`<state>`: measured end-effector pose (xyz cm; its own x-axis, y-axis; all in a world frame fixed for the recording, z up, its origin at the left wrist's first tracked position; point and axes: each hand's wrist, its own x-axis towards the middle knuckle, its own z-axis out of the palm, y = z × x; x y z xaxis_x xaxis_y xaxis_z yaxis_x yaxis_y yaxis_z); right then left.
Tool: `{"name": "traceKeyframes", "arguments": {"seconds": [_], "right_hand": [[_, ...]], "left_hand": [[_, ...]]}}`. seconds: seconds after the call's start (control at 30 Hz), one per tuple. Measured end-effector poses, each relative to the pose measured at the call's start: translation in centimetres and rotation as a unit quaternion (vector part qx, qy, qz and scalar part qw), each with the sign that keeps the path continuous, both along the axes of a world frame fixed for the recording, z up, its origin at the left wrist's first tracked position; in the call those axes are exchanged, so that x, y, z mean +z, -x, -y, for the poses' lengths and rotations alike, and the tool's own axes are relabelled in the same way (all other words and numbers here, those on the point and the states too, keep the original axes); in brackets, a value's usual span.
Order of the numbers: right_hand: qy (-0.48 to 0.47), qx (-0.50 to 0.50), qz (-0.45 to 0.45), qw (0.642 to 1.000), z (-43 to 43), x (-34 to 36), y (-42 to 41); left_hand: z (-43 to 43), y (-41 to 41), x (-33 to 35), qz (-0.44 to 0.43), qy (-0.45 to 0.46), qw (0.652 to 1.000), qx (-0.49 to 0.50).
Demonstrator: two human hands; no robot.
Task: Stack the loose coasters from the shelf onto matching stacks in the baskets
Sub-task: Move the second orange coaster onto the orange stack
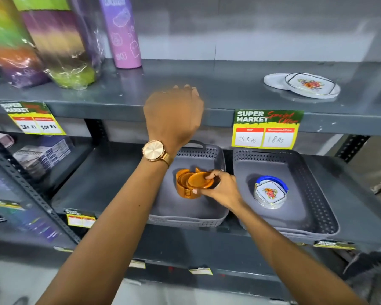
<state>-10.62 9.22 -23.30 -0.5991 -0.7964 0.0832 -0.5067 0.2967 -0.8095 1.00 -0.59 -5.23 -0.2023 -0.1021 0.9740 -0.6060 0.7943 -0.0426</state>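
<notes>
My right hand (221, 188) grips a round orange coaster (199, 180) at the top of the orange coaster stack in its holder (185, 183), inside the left grey basket (198, 214). My left hand (174, 113), with a gold watch on the wrist, is raised over the front edge of the upper shelf (207, 84); its fingers curl away from the camera and I cannot tell whether it holds anything. Two loose white floral coasters (310, 85) lie on the upper shelf at the right. A matching floral stack in a blue holder (271, 192) stands in the right grey basket (317, 216).
Wrapped colourful rolls (59, 47) and a purple bottle (123, 34) stand at the upper shelf's left. Price tags (266, 128) hang from the shelf edge. Boxed goods (42, 155) sit on the lower shelf at the left, beside a slanted metal upright (31, 190).
</notes>
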Motion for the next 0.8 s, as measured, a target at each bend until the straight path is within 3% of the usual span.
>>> {"name": "traceKeyframes", "arguments": {"seconds": [0.27,0.8], "right_hand": [[-0.077,0.065,-0.068,0.993,5.8,-2.9,1.0],[-0.144,0.104,-0.139,0.974,5.3,-5.2,1.3]], "left_hand": [[0.3,0.3,0.2,-0.005,-0.002,1.0,-0.016],[0.1,0.3,-0.1,-0.01,-0.016,0.999,-0.037]]}}
